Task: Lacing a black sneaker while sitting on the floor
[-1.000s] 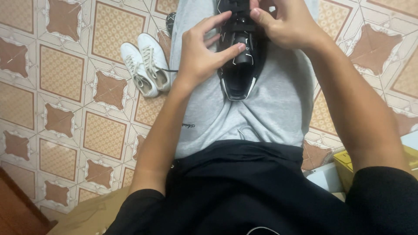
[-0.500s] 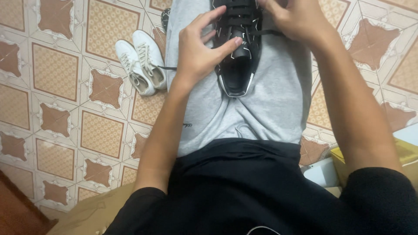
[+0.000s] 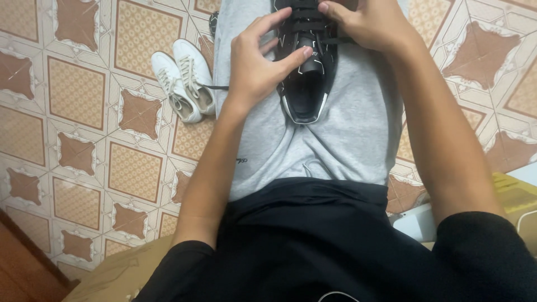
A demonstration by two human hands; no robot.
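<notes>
Where the tiled floor [image 3: 78,128] shows to the person's left, a pair of white sneakers [image 3: 184,84] lies side by side just beside the grey-clad leg [image 3: 358,128], and a thin dark lace end runs from them toward the lap. Part of another dark shoe [image 3: 213,22] peeks out at the top, near the leg, mostly hidden. Nothing lies between the hands and the shoe they work on; the forearms themselves cover the sides of the lap.

Low on the right, a yellow box [image 3: 512,193] and a white object [image 3: 411,223] sit at the frame edge, partly hidden by the right arm; a brown cardboard surface [image 3: 112,274] shows at the bottom left beside a strip of dark wood.

On the lap rests a black shoe [image 3: 305,84], heel toward the person, its opening dark, with white trim along the sole edge and thin white lines on the upper, and black laces crossing near the top of the picture.

The left hand [image 3: 257,61] is spread, its fingertips touching the shoe's tongue and side. The right hand [image 3: 366,25] is curled at the laces with its thumb pressed on them, pinching a lace
</notes>
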